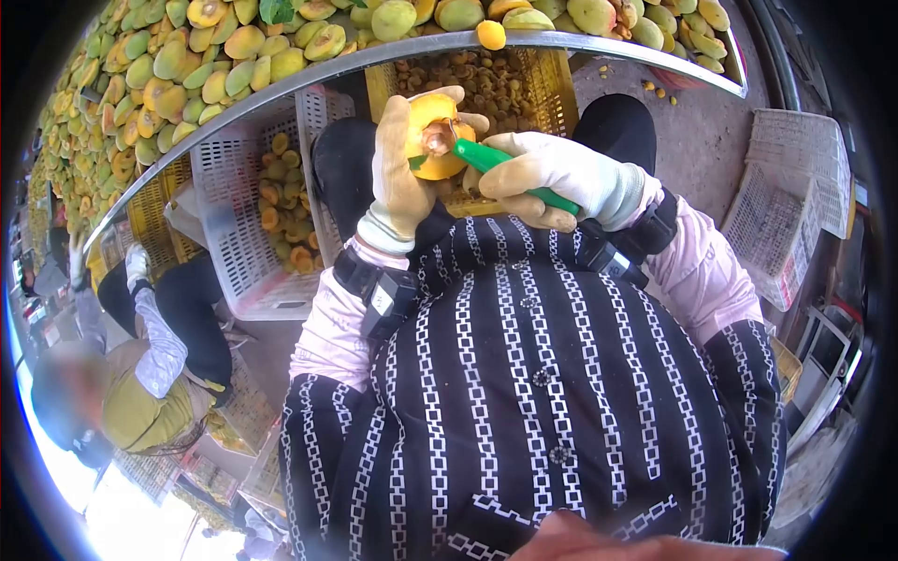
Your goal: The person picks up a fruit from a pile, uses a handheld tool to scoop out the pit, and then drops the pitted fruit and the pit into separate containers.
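My left hand [402,173], in a pale glove, is wrapped round a halved yellow fruit [430,114] with its cut face and brownish centre showing. A green-handled tool [486,159] is gripped in my gloved right hand [538,178]. Its thin metal end touches the centre of the fruit. Both hands are above a yellow crate [559,82] that holds many small brown pieces [486,79], which look like pits.
A metal-rimmed table [327,71] heaped with fruit [168,56] curves across the front. White crate [224,206] with fruit stands left. Stacked white crates [772,206] are at right. A co-worker [150,393] sits at left.
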The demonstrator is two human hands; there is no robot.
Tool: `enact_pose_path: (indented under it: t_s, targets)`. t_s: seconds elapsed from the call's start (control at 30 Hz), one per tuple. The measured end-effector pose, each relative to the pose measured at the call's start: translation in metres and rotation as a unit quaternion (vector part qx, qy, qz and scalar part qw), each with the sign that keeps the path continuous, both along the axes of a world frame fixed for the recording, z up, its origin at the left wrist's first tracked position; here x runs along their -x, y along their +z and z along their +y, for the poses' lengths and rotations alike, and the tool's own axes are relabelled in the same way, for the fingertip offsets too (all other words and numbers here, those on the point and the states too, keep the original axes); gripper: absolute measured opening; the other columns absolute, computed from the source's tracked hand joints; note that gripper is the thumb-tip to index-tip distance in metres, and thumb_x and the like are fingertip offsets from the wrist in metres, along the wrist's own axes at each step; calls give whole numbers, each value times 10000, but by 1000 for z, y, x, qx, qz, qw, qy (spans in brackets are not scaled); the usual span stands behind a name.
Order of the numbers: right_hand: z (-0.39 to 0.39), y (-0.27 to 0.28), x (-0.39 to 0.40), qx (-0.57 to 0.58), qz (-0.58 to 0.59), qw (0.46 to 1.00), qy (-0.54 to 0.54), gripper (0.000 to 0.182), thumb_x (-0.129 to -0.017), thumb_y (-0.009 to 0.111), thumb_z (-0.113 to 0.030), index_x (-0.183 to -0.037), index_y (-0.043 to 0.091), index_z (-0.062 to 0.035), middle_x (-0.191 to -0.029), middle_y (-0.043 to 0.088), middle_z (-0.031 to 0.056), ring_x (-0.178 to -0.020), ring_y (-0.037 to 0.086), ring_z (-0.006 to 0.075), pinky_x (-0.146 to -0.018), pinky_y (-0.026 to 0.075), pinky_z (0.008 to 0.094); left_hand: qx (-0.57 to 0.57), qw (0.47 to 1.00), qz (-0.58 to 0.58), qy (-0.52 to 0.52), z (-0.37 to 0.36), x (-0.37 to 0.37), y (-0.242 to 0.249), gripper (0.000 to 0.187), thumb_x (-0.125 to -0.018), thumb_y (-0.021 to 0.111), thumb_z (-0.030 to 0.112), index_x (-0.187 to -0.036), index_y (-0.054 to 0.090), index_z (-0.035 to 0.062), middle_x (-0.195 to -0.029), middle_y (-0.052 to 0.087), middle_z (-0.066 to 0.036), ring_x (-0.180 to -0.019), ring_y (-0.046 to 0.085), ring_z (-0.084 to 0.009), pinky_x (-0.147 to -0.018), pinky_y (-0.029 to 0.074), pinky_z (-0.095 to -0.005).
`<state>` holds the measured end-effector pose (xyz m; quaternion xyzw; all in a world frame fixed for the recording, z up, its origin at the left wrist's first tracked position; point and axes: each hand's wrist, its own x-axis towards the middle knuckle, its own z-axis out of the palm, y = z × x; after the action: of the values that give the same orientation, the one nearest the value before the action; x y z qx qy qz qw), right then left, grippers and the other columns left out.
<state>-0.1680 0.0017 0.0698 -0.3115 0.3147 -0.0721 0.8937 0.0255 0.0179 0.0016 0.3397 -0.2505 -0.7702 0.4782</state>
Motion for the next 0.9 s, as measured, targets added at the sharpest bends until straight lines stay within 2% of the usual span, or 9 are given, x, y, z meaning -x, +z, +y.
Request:
enact_pose_path:
  t_s: [0.1,0.27,0.47,0.57,0.6,0.73,0.8,0.83,0.9]
  targets:
    - [3,7,-5,110,129,985,4,255,-883,580,-228,-911,548,24,-567,500,-6,-353,412,51,-315,330,190,-37,990,124,-56,-6,-8,-17,689,-966,336,594,-1299,487,10,-1085,646,-203,-930,666,-271,-736,573,-348]
    - [6,-18,6,-86,-110,990,-36,235,-936,547,-196,-932,548,39,-521,469,-15,-308,390,74,-303,315,198,4,998,56,31,1,10,-1,652,-970,360,576,-1280,492,18,-1085,638,-204,-893,649,-232,-735,544,-321]
    - [11,-41,13,-143,-283,939,-136,266,-997,456,-216,-1018,577,20,-527,472,-14,-312,365,64,-318,299,203,9,989,71,128,-1,21,-10,647,-959,380,589,-1295,479,44,-1164,618,-187,-865,641,-240,-729,523,-302]
    - [3,-28,20,96,109,979,-145,339,-960,496,-305,-1146,540,-26,-597,506,9,-371,418,81,-355,340,211,-28,990,36,133,3,11,-15,591,-959,403,574,-1260,508,77,-1158,625,-168,-896,646,-249,-681,521,-299]
    - [3,-22,17,190,284,935,-93,373,-946,520,-330,-1157,529,-23,-611,510,8,-388,436,81,-366,358,212,-26,990,35,132,3,11,-15,591,-959,403,574,-1260,508,77,-1158,625,-168,-896,646,-249,-681,521,-299]
    - [3,-10,15,197,210,957,25,364,-928,550,-361,-1086,553,-33,-647,575,73,-456,552,167,-434,449,285,-53,988,19,145,6,17,-15,533,-971,417,526,-1229,532,74,-1153,632,-161,-878,666,-281,-650,547,-309]
    - [5,-39,15,517,374,768,-49,326,-907,583,-335,-1052,567,-44,-736,639,165,-588,640,295,-553,506,378,-41,992,32,115,7,12,-20,518,-974,420,506,-1223,537,66,-1154,630,-169,-858,673,-287,-649,561,-319]
    - [7,-41,20,543,428,719,-66,295,-885,614,-309,-1039,577,-61,-824,655,200,-770,660,346,-672,510,437,-44,992,47,112,9,8,-20,520,-968,435,496,-1230,535,58,-1151,629,-177,-843,680,-298,-644,570,-321]
    - [8,-46,26,620,393,668,-120,328,-844,669,-245,-1119,592,-83,-850,671,158,-762,666,326,-654,520,402,-59,991,80,90,10,1,-12,534,-965,436,502,-1238,533,55,-1150,630,-179,-833,683,-303,-644,572,-321]
